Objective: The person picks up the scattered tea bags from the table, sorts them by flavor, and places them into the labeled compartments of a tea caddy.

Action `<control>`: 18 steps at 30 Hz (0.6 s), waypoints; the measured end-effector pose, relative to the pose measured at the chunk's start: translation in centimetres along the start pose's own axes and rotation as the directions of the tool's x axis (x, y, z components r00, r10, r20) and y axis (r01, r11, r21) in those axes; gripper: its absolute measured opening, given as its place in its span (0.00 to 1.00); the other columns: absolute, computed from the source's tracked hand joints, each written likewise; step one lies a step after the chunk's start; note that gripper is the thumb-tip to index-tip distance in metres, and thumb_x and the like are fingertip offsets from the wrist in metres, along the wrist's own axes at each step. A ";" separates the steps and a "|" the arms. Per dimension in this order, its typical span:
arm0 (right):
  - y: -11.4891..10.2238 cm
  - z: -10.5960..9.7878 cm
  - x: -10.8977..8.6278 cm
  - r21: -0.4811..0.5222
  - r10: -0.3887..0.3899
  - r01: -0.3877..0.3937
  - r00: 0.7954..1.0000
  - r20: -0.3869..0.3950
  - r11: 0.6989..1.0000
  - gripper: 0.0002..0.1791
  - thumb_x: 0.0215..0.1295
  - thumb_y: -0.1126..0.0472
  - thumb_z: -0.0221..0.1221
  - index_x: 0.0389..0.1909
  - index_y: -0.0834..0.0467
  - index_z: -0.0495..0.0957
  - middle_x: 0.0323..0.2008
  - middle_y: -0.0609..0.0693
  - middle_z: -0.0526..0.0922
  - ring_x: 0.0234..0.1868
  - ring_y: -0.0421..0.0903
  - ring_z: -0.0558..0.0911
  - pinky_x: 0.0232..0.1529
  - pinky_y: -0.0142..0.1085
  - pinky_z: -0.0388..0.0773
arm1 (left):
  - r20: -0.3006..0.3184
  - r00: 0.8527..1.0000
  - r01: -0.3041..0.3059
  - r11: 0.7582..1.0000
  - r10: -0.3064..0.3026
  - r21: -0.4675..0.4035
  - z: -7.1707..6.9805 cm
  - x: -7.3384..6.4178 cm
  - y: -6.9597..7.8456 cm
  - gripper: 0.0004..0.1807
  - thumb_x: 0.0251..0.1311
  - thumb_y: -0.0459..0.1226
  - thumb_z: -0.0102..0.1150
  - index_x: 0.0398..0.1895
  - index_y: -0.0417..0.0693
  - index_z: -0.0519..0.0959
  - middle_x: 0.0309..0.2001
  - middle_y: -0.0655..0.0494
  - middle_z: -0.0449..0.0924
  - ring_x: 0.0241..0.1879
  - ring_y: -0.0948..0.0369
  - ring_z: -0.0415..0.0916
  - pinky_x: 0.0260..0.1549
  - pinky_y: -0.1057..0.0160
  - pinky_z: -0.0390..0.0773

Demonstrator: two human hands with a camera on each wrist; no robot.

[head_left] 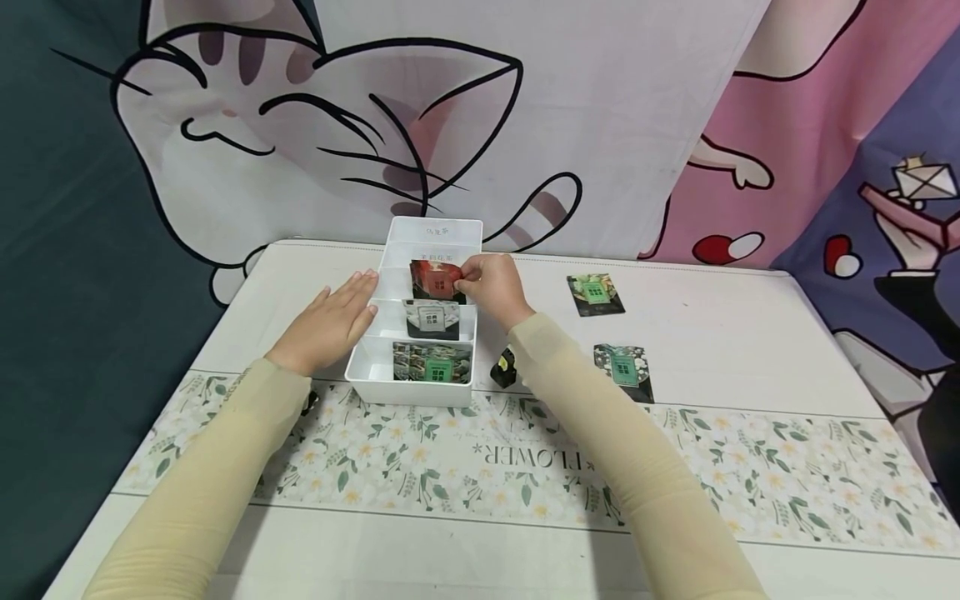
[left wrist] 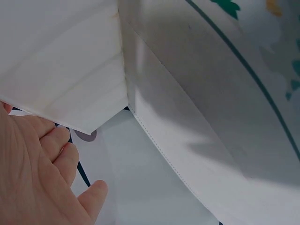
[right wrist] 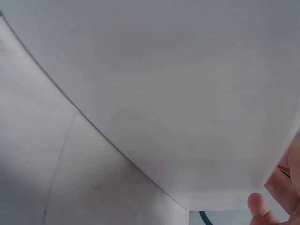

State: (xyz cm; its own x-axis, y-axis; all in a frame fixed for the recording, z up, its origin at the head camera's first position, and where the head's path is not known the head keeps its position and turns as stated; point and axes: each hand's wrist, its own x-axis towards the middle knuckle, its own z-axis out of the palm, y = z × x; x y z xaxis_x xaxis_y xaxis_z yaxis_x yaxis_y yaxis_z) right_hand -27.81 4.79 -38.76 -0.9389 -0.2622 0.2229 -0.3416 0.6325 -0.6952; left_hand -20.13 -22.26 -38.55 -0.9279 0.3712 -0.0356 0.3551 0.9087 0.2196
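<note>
Centre of the head frame: white box on the surface, long side running up the picture, 5 compartments seen. Red sachet stands at the middle compartment, right of its centre, just behind the grey-white sachet. Its lower edge is hidden; cannot tell whether it touches the compartment floor.

Right hand: enters from lower right, forearm in cream right sleeve slanting up and left. Back of hand faces up, fingers bent. Grip closed on the red sachet, thumb and fingers pinching its right edge. Right wrist view gives only part of the hand, lower right corner, beside the box wall.

Left hand: enters from lower left, forearm in left sleeve slanting up and right. Grip open, fingers extended along the box's left side. Left wrist view, lower left: palm side visible, fingertips at the box edge, slightly bent.

Also noted: dark green sachets in the nearest compartment; green sachet and black-and-white sachet at right of centre; black-and-yellow item partly behind the right sleeve.
</note>
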 end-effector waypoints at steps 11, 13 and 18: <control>0.2 0.6 -0.2 -0.064 -0.045 0.045 0.999 0.006 0.997 0.08 0.67 0.60 0.68 0.38 0.62 0.89 0.33 0.53 0.90 0.31 0.44 0.85 0.34 0.34 0.82 | 0.000 1.000 0.000 1.000 0.000 -0.001 0.0 -0.1 0.1 0.35 0.81 0.53 0.21 0.82 0.43 0.42 0.82 0.47 0.40 0.80 0.48 0.38 0.76 0.39 0.39; 0.2 0.7 -0.2 -0.075 -0.059 0.059 0.998 -0.005 0.995 0.08 0.68 0.59 0.67 0.38 0.61 0.89 0.33 0.52 0.90 0.30 0.44 0.84 0.33 0.34 0.80 | -0.004 1.000 -0.001 1.000 0.001 -0.001 0.0 0.0 0.1 0.35 0.81 0.53 0.21 0.82 0.43 0.43 0.82 0.47 0.41 0.80 0.48 0.38 0.76 0.39 0.39; 0.3 0.6 -0.3 -0.046 -0.056 0.055 0.998 -0.007 0.997 0.08 0.68 0.61 0.67 0.39 0.62 0.88 0.34 0.53 0.90 0.31 0.45 0.85 0.34 0.35 0.81 | -0.010 1.000 0.001 1.000 -0.001 0.000 0.2 0.1 -0.1 0.36 0.81 0.54 0.22 0.82 0.43 0.43 0.82 0.48 0.41 0.80 0.49 0.38 0.77 0.40 0.40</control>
State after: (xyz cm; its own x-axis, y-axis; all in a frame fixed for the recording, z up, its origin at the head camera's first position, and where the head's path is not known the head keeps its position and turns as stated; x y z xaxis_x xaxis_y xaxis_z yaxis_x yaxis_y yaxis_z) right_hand -27.61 4.60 -39.42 -0.9188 -0.2921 0.2657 -0.3944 0.6496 -0.6500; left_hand -20.21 -22.25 -38.72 -0.9294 0.3682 -0.0259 0.3540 0.9091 0.2196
